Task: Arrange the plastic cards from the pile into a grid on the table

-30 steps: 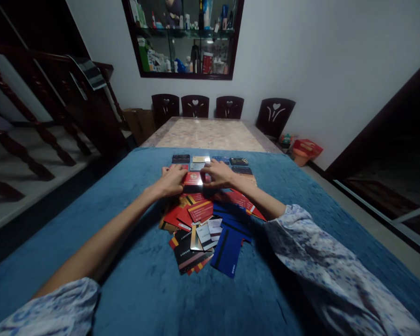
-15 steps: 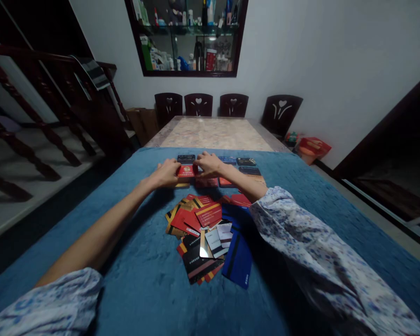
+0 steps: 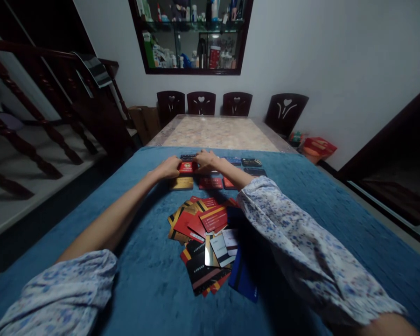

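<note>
Both arms reach far across a blue cloth [image 3: 143, 280] on the table. My left hand [image 3: 169, 167] and my right hand [image 3: 206, 161] pinch the two ends of a red card [image 3: 188, 167], holding it low over the far rows of cards. Under and around it lie laid-out cards: a gold card [image 3: 182, 183], red cards [image 3: 212, 183] and dark cards [image 3: 251, 162]. Nearer me sits a loose pile of cards [image 3: 208, 238] in red, black, gold, white and blue, partly hidden by my right sleeve.
Beyond the cloth the bare marble tabletop [image 3: 217, 133] runs to several dark chairs [image 3: 201, 102] by the wall. A glass cabinet [image 3: 192, 35] with bottles hangs above. A wooden stair railing [image 3: 38, 107] stands at the left, and a red bag [image 3: 317, 147] lies on the floor at the right.
Both hands have carried the red card farther away from me, from just above the pile to the far rows. My head has leaned forward, so the pile looks closer.
</note>
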`<state>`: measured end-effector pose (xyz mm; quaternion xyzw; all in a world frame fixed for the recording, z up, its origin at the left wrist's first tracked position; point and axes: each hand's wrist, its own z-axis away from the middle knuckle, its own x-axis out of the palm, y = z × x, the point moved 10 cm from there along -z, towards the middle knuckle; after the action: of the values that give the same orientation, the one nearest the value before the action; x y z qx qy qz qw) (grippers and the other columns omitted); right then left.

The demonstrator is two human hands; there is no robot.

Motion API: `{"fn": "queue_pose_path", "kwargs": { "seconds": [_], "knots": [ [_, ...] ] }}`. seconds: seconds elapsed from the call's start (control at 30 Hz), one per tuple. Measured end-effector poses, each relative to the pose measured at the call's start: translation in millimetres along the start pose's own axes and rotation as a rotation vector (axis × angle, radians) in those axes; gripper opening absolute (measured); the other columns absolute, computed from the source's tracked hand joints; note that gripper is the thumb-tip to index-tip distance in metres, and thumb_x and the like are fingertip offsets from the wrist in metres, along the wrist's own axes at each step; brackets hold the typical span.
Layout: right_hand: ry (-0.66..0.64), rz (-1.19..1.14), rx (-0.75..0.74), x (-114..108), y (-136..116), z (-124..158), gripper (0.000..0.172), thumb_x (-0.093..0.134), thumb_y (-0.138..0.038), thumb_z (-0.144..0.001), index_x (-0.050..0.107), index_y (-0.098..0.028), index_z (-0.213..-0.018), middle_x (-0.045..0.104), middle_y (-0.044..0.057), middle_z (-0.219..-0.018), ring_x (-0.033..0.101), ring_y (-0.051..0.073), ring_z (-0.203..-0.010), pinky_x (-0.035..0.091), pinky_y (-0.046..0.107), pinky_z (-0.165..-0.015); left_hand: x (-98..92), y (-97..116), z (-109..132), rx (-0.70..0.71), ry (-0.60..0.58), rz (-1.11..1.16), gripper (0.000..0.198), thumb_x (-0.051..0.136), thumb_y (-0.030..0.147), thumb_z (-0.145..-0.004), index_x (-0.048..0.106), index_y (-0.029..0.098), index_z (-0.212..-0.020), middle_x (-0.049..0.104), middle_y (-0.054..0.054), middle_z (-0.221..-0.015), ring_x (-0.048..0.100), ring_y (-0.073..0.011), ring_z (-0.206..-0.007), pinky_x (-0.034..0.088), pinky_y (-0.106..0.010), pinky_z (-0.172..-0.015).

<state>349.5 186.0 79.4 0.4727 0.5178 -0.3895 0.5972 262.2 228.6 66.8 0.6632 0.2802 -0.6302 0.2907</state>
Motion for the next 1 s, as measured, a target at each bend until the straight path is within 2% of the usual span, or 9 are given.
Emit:
{"fn": "queue_pose_path", "kwargs": {
  "seconds": [0.2,0.37,0.5,0.63,0.8,1.0],
  "knots": [
    [-0.040,-0.004,0.008,10,0,-14,0.038,0.070,-0.040,-0.082,0.075,-0.021,-0.114,0.069,0.014,-0.129,0.054,0.036,-0.123,0.048,0.045,-0.094,5.0,-5,-6,0.008,-0.014,0.024,0.040,0.059,0.014,-0.067,0.073,0.015,-0.104,0.069,-0.009,-0.109,0.064,-0.0251,-0.100,0.052,-0.029,-0.088],
    [-0.091,0.019,0.037,16,-3,-17,0.040,0.068,-0.035,-0.082,0.074,-0.016,-0.117,0.069,0.017,-0.131,0.055,0.037,-0.127,0.051,0.047,-0.098,14.9,0,-10,0.024,-0.095,0.006,0.036,0.057,0.011,-0.068,0.073,0.013,-0.100,0.072,-0.007,-0.094,0.066,-0.0218,-0.093,0.051,-0.024,-0.081],
    [-0.106,0.004,0.047,18,-4,-19,0.035,0.067,-0.032,-0.082,0.075,-0.015,-0.112,0.072,0.019,-0.122,0.060,0.036,-0.122,0.053,0.047,-0.097,21.2,-3,-14,0.001,-0.134,0.018,0.032,0.057,0.009,-0.067,0.073,0.014,-0.095,0.073,-0.005,-0.088,0.066,-0.0203,-0.086,0.050,-0.023,-0.076],
    [-0.113,-0.016,0.055,17,-4,-20,0.035,0.061,-0.030,-0.086,0.073,-0.016,-0.116,0.073,0.018,-0.119,0.065,0.034,-0.115,0.053,0.048,-0.097,24.4,-7,-17,-0.002,-0.147,0.038,0.032,0.057,0.011,-0.065,0.073,0.016,-0.093,0.073,-0.004,-0.086,0.066,-0.0206,-0.084,0.050,-0.023,-0.075],
    [-0.113,-0.017,0.072,17,-5,-21,0.037,0.062,-0.028,-0.084,0.072,-0.015,-0.118,0.072,0.018,-0.121,0.064,0.034,-0.119,0.053,0.048,-0.100,24.9,-9,-18,-0.005,-0.155,0.041,0.034,0.059,0.013,-0.063,0.071,0.016,-0.094,0.073,-0.004,-0.089,0.066,-0.0199,-0.082,0.049,-0.022,-0.070],
    [-0.102,0.003,0.092,22,-7,-29,0.040,0.064,-0.023,-0.077,0.073,-0.015,-0.115,0.071,0.018,-0.126,0.058,0.037,-0.126,0.052,0.050,-0.100,26.3,-7,-18,-0.014,-0.168,0.035,0.025,0.059,0.015,-0.064,0.070,0.017,-0.087,0.072,-0.003,-0.084,0.065,-0.0186,-0.080,0.046,-0.020,-0.064]
  ]
}}
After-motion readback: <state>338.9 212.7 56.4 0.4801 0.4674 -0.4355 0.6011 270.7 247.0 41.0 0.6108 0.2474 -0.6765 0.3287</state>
